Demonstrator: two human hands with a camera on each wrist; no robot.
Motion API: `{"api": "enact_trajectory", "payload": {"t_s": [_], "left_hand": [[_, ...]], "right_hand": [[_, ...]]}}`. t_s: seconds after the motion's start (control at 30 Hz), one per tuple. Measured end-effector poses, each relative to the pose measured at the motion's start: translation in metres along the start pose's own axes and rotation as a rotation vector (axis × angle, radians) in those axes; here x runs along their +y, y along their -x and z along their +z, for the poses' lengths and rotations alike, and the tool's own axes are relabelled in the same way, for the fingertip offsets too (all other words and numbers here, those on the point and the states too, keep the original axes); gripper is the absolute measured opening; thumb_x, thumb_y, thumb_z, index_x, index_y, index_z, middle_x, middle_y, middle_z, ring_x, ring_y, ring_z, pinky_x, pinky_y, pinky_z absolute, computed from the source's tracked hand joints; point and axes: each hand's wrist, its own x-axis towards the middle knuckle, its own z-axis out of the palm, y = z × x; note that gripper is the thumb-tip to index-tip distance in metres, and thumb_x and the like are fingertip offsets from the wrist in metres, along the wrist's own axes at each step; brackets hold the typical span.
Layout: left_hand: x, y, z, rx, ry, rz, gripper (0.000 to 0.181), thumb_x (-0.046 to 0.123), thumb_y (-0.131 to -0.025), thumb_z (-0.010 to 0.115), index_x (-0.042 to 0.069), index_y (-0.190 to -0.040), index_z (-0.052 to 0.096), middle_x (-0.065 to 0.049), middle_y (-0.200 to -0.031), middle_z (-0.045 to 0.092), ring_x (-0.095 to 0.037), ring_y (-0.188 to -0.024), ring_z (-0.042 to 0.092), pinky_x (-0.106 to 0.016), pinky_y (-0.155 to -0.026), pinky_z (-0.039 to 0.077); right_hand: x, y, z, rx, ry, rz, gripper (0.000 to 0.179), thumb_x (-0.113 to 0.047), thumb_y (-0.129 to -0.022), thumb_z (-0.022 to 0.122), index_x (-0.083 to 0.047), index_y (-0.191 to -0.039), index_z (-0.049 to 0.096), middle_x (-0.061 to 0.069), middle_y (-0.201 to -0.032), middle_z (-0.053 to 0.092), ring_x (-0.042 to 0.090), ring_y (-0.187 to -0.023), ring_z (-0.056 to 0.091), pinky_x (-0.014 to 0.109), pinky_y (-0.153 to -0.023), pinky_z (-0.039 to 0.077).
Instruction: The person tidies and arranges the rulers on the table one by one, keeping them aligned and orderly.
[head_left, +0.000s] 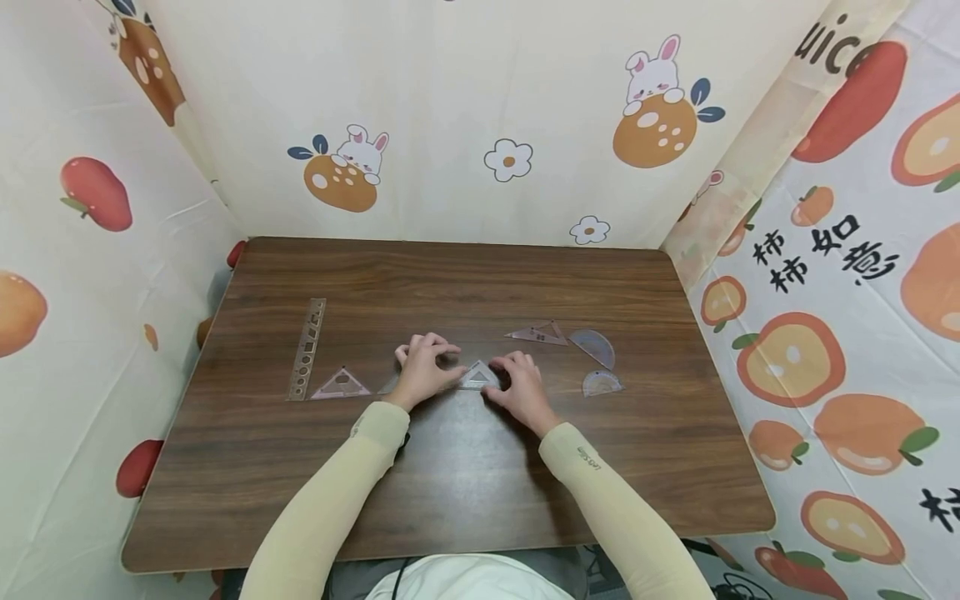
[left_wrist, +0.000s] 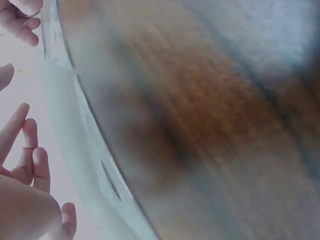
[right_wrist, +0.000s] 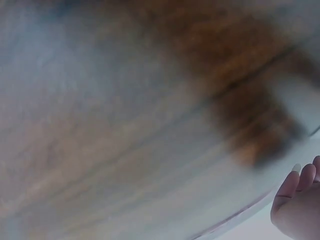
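A small clear triangular set square lies near the middle of the brown table, between the two hands. My right hand holds it at its right side, thumb and forefinger curled at the edge. On the other side my left hand has its thumb tip close to the set square's left side; whether it touches cannot be told. The left fingers are spread and loosely bent in the left wrist view. In the right wrist view, only part of the right hand shows at the lower right corner.
A clear ruler and a triangle lie to the left. Another triangle and two protractors lie to the right. A clear piece sits partly hidden beside the left hand. Printed cloth hangs behind the wooden table.
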Motion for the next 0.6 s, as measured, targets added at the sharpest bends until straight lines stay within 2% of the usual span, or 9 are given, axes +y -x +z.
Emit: {"api": "enact_trajectory", "payload": {"t_s": [0.27, 0.6], "left_hand": [[0.006, -0.004, -0.003, -0.033, 0.026, -0.032, 0.040, 0.039, -0.081, 0.075, 0.015, -0.112, 0.072, -0.003, -0.109, 0.056, -0.026, -0.106, 0.041, -0.053, -0.099, 0.011], [0.014, -0.012, 0.001, -0.023, 0.010, -0.002, 0.038, 0.037, -0.080, 0.077, 0.016, -0.111, 0.072, -0.003, -0.108, 0.056, -0.026, -0.108, 0.042, -0.054, -0.099, 0.012]], "right_hand": [[0.005, -0.002, -0.005, 0.005, 0.032, -0.012, 0.054, -0.037, -0.079, 0.077, -0.014, -0.126, 0.062, 0.004, -0.114, 0.056, 0.021, -0.104, 0.046, 0.042, -0.094, 0.039], [0.019, -0.003, -0.017, 0.052, 0.051, -0.044, 0.055, -0.036, -0.079, 0.077, -0.011, -0.126, 0.062, 0.006, -0.113, 0.057, 0.023, -0.103, 0.047, 0.043, -0.090, 0.038]]}}
